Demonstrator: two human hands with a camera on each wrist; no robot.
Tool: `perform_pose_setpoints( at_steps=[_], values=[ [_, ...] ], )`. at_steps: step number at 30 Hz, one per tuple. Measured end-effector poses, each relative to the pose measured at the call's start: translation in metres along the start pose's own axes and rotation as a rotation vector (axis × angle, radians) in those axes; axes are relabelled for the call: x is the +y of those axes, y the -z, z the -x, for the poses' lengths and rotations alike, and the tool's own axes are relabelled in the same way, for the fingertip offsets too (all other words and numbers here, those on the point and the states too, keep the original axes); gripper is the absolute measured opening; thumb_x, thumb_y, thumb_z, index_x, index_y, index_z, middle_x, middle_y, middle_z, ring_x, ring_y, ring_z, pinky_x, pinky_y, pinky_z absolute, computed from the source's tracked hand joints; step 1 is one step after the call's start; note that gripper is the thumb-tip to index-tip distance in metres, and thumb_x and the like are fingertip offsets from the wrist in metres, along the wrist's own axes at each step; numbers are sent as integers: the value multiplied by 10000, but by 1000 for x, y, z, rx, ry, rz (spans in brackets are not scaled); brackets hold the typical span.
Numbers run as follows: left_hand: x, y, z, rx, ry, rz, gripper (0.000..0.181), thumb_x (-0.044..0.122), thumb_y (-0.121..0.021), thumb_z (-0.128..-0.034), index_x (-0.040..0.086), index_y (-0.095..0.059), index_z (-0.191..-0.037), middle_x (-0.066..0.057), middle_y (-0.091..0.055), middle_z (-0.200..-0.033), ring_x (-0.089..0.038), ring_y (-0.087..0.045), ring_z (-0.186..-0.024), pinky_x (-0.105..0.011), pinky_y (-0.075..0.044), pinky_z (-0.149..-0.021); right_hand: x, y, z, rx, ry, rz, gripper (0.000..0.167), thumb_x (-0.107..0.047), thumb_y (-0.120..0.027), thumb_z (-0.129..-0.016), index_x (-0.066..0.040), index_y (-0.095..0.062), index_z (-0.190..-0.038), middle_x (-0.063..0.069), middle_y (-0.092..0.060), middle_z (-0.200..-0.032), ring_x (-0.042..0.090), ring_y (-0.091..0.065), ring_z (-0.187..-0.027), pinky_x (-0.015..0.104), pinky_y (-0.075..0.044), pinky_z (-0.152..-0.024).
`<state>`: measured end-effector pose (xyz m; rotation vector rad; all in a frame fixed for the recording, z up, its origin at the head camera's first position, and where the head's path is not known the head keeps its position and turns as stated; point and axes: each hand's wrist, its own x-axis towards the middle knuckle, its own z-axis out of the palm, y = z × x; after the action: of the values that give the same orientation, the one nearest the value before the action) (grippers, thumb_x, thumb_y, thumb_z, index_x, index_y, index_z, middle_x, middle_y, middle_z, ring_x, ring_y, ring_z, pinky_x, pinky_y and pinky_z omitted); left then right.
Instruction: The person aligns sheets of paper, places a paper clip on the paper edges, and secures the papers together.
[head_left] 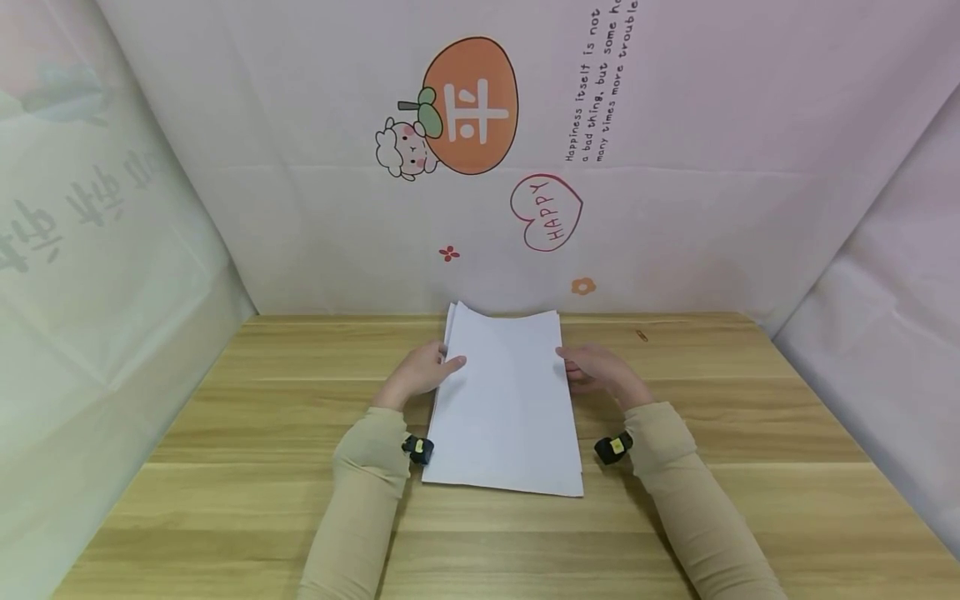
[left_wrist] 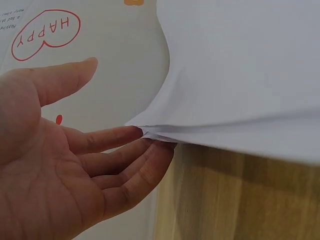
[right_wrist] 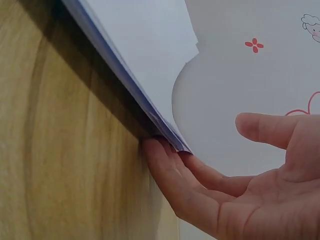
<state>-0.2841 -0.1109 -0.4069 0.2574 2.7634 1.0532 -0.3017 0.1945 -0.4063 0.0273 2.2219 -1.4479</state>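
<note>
A thin stack of white paper sheets (head_left: 504, 408) lies between the two hands, its far corners bent upward and its near edge closer to the table. My left hand (head_left: 420, 371) touches the stack's left edge. In the left wrist view, the fingers (left_wrist: 125, 187) meet the paper corner from below, while the thumb stands apart from it. On the opposite edge is my right hand (head_left: 600, 371). The right wrist view shows its fingertips (right_wrist: 155, 147) under the sheets' edge, with the thumb (right_wrist: 262, 127) lifted away. Several layered edges show there.
The sheets are over a wood-grain table (head_left: 247, 467). A small reddish paper clip (head_left: 642, 336) lies near the far edge, right of the paper. A white printed cloth (head_left: 315, 225) hangs behind the table, with further cloth at both sides. Each wrist carries a small black camera (head_left: 613, 447).
</note>
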Motion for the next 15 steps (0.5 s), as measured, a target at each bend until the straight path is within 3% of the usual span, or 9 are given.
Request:
perform_pose_setpoints(
  at_steps=[8,15],
  values=[
    [-2,1,-1,2,-3,34,638,409,-535,-946,-38,-380,-1374,-239,-550,-1263,-345,-548,-1151,-474,-448,-947,2,1,-1,2,14,9,633,-311,-456,-990,140,-271,-1393,309,-387,-1350,341,-521,-1135,448,-490,-927],
    [-3,2,-1,-2,-22,15,615,358,-537,-954,-57,-380,-1379,-229,-568,-1249,-332,-553,-1136,-459,-456,-937,0,1,-1,-26,0,-12,654,-308,-451,-992,131,-222,-1419,339,-336,-1402,432,-462,-1232,469,-473,-944]
  ],
)
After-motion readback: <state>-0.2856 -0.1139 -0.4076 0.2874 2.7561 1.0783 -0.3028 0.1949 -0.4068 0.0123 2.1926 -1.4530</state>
